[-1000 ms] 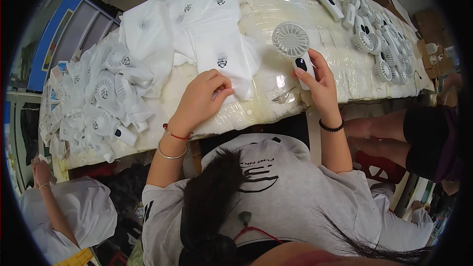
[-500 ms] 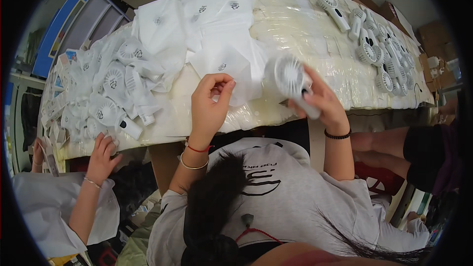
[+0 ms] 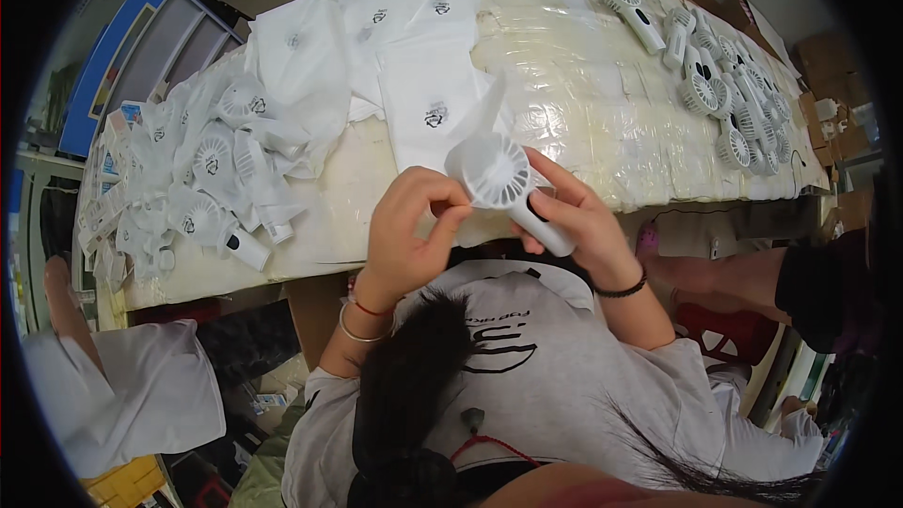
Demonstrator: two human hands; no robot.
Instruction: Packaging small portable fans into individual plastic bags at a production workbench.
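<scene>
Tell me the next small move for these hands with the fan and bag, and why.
Probably slide the white fan deeper into the thin white bag. The right hand grips the fan's handle, the left hand pinches the bag at the fan's head, and the handle appears to be outside the bag. Bagged fans lie piled to the left.
</scene>
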